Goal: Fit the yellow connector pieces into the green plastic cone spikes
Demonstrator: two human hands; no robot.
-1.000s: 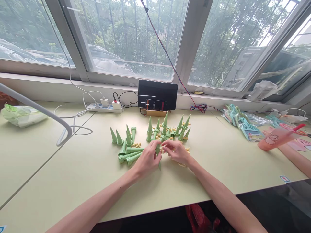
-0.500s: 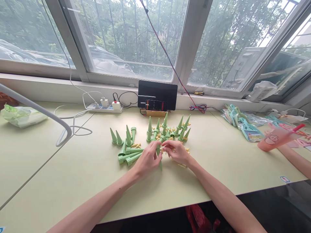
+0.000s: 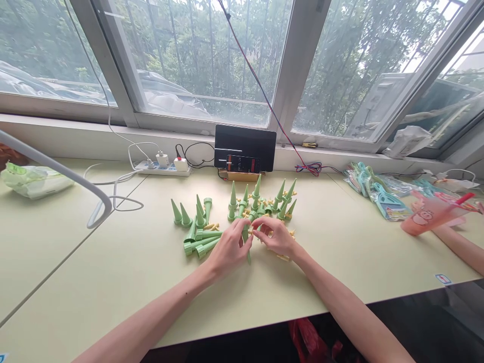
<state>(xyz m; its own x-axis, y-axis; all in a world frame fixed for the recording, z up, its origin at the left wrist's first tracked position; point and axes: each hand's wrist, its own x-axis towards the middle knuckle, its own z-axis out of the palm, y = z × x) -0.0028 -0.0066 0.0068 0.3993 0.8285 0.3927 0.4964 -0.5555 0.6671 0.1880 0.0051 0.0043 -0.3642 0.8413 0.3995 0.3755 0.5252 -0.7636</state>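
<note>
My left hand [image 3: 231, 245] is closed around a green plastic spike [image 3: 248, 255], shaped like a plant watering spike, its point slanting down toward me. Close against it, my right hand [image 3: 277, 236] pinches a small yellow plastic piece [image 3: 251, 232] at the spike's side; the fingers partly hide where the two meet. Several green spikes [image 3: 206, 241] lie or stand to the left of my hands. Behind them stand more upright spikes [image 3: 233, 194], with small yellow pieces [image 3: 289, 194] among them. A few loose yellow pieces [image 3: 283, 257] rest beside my right wrist.
A phone [image 3: 243, 164] leans against a dark tablet [image 3: 245, 141] by the window. To the left are a power strip [image 3: 166, 169] and a grey curved bar [image 3: 75, 174]. At the right stand a pink drink cup [image 3: 423, 217], bagged items [image 3: 389, 201] and another person's arm [image 3: 459, 247].
The spike's tip has shifted slightly to the left, and the yellow piece now shows at its side between my fingers. At the right, the other person's hand has moved up behind the cup.
</note>
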